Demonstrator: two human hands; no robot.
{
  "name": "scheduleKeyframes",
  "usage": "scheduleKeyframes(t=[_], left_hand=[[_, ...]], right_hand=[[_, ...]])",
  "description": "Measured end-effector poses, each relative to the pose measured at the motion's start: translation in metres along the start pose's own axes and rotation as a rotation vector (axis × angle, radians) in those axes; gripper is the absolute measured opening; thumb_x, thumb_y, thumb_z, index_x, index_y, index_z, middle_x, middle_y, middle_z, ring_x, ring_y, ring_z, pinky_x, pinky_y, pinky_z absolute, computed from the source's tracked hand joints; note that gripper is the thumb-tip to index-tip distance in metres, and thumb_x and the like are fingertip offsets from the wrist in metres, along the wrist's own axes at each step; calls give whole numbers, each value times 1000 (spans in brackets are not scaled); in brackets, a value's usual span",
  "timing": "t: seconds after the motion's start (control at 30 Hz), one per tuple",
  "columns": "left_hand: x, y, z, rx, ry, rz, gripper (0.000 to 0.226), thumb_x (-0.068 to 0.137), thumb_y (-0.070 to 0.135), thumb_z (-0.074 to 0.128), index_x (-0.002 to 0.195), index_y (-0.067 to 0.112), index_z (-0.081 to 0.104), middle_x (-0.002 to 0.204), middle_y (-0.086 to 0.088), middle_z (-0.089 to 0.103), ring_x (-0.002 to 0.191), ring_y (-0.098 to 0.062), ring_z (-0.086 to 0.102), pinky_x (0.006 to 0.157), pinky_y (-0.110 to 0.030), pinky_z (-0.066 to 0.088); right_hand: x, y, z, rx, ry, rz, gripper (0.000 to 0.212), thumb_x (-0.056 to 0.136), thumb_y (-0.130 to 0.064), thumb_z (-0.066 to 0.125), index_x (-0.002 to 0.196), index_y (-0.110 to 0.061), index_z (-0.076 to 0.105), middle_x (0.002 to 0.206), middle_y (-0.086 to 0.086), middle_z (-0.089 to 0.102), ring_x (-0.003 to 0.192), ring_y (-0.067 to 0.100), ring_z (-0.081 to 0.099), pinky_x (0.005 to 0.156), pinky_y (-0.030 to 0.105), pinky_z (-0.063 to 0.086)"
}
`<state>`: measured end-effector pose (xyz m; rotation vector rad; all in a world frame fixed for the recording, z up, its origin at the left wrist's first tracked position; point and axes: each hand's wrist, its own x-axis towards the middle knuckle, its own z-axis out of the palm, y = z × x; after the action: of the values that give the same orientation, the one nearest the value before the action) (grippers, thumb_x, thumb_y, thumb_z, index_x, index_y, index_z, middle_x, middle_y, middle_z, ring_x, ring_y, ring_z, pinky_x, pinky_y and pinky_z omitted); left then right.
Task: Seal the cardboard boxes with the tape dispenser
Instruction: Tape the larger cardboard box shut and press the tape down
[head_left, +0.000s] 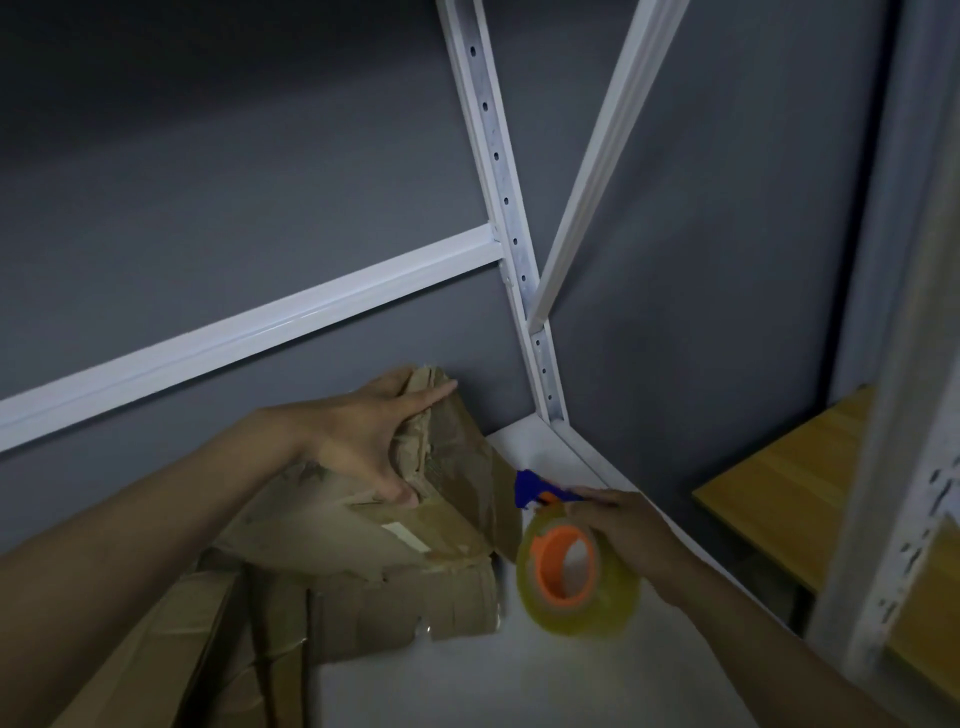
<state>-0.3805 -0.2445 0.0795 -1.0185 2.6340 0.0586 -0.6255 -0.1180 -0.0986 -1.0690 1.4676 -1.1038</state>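
Left hand fingers clamp the top edge of a battered cardboard box on a shelf, right hand fingers grasp the tape dispenser just right of them, and tape may wrinkle or lift over the crumpled flaps.

Nothing can be read here: no text, brand, number or sign. The upper cardboard box has a small pale label near its lower edge, but it is too blurred to show any writing. The roll on the tape dispenser is motion-blurred, and no print can be made out on it.
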Motion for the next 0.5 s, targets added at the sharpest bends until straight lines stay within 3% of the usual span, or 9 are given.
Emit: scheduleKeyframes(t=[0.07, 0.2, 0.27, 0.33, 0.4, 0.5], left_hand=[[-2, -1, 4, -21, 22, -12, 138, 59, 67, 79, 143, 47, -29, 156, 16, -11, 146, -13, -1, 120, -31, 11], [-7, -3, 15, -76, 39, -71, 137, 67, 66, 74, 147, 26, -30, 156, 11, -30, 145, -6, -18, 114, -19, -3], [-9, -2, 20, -103, 63, -87, 135, 67, 71, 68, 147, 23, -29, 155, 11, -32, 143, -4, -22, 115, -20, -5], [-11, -1, 23, -126, 82, -108, 142, 54, 88, 57, 147, 23, -28, 154, 12, -33, 142, -3, -24, 116, -21, -6], [-12, -2, 28, -135, 92, -112, 148, 43, 100, 44, 147, 24, -28, 152, 13, -35, 141, -4, -27, 118, -25, -6], [-13, -2, 39, -140, 86, -114, 145, 48, 97, 49, 147, 26, -29, 150, 15, -38, 140, -5, -30, 121, -33, -6]], right_hand=[[-3, 9, 2, 65, -83, 133, 18, 91, -27, 58, 93, -17, 73, 86, 8, 74, 87, 22, 68, 88, 39, 52], [-1, 28, 5, 26, -106, 219, 29, 96, -32, 50, 93, -11, 70, 89, 11, 73, 91, 26, 67, 91, 41, 50], [8, 28, 8, -251, -60, 166, 30, 97, -32, 45, 81, -14, 63, 81, 6, 68, 79, 19, 63, 82, 34, 49], [17, 18, 13, -617, 61, 28, 33, 99, -35, 40, 71, -22, 51, 73, -1, 57, 68, 11, 54, 76, 31, 48], [24, -5, 25, -525, 96, -130, 30, 100, -35, 40, 78, -21, 56, 80, 1, 60, 74, 14, 58, 75, 29, 47], [33, -48, 51, -92, -11, -192, 30, 100, -37, 43, 107, -15, 62, 101, 2, 62, 95, 15, 59, 86, 30, 47]])
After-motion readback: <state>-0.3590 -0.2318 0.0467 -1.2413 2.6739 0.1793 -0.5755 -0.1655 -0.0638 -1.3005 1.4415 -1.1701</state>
